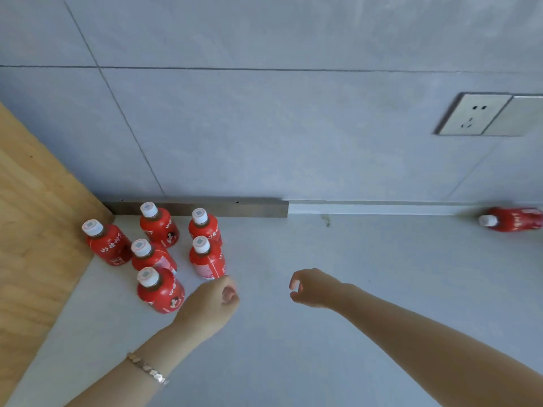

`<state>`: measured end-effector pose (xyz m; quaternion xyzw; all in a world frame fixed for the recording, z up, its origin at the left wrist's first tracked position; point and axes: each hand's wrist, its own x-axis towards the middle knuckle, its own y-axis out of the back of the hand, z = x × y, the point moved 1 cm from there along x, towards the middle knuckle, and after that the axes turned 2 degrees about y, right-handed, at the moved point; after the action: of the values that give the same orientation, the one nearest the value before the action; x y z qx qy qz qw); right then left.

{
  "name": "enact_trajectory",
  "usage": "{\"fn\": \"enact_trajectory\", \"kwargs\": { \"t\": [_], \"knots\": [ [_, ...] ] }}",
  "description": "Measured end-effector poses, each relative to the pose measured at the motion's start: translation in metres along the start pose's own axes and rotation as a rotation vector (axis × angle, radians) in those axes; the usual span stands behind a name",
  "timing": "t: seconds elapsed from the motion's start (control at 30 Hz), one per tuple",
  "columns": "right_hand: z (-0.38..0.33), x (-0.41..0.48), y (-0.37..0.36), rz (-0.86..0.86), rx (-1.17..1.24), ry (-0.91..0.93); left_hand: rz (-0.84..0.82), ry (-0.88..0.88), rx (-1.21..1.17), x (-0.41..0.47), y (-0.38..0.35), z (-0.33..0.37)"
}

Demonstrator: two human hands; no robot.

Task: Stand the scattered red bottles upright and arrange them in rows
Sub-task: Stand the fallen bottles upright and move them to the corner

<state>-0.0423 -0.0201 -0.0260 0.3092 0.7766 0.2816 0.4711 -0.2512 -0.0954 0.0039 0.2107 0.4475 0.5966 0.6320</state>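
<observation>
- Looking down at the white tabletop [293,348], you're seeing six red bottles standing upright in the far-left corner, tucked against the wooden panel [35,230] and the grey wall [264,127].
- Reading the cluster: a back bottle [158,227] and its neighbour [205,227] are sitting nearest the wall, a left bottle [110,245] is hugging the panel, a middle bottle [151,257] and a right-hand bottle [207,259] are forming the next line, and a front bottle [160,292] is standing closest to you.
- Judging the layout, they're close together but the rows are looking loose and staggered rather than squared off, so some tidying is probably remaining.
- Spotting the straggler: one fallen bottle [514,220] is lying on its side at the far right, against the foot of the wall, well apart from the group, cap pointing left. That one is not yet stood up or brought over.
- Your left hand [214,301] is hovering just beside the front and right-hand bottles, fingers curled loosely inward, gripping nothing.
- Your right hand [311,289] is reaching out over bare tabletop, fingers bent in a half-open pinch, carrying nothing, well short of the fallen bottle.
- Both forearms are stretching forward from the near edge, a bracelet [147,368] showing on the left wrist.
</observation>
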Motion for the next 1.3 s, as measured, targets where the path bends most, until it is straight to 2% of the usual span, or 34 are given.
{"fn": "enact_trajectory", "kwargs": {
  "t": [0.1, 0.23, 0.67, 0.8, 0.9, 1.0, 1.1, 1.2, 1.3],
  "knots": [
    [0.063, -0.032, 0.014, 0.035, 0.059, -0.095, -0.242, -0.058, -0.008, 0.016, -0.044, 0.059],
    [0.17, -0.085, 0.036, 0.081, 0.115, -0.241, -0.356, -0.144, 0.072, 0.033, -0.11, 0.151],
    [0.538, -0.226, 0.122, 0.201, 0.073, -0.587, -0.37, -0.234, 0.284, 0.046, -0.304, 0.444],
    [0.62, -0.224, 0.163, 0.417, 0.205, -0.731, -0.367, -0.23, 0.33, 0.05, -0.339, 0.499],
    [0.659, -0.214, 0.181, 0.481, 0.431, -0.828, -0.356, -0.243, 0.379, 0.058, -0.353, 0.526],
    [0.679, -0.198, 0.179, 0.361, 0.729, -0.839, -0.352, -0.234, 0.403, 0.068, -0.362, 0.543],
    [0.69, -0.186, 0.173, 0.329, 0.929, -0.803, -0.351, -0.22, 0.399, 0.08, -0.367, 0.554],
    [0.691, -0.188, 0.171, 0.344, 0.903, -0.729, -0.356, -0.195, 0.383, 0.094, -0.37, 0.56],
    [0.679, -0.193, 0.173, 0.489, 0.785, -0.534, -0.344, -0.185, 0.374, 0.111, -0.372, 0.562]
  ]
}}
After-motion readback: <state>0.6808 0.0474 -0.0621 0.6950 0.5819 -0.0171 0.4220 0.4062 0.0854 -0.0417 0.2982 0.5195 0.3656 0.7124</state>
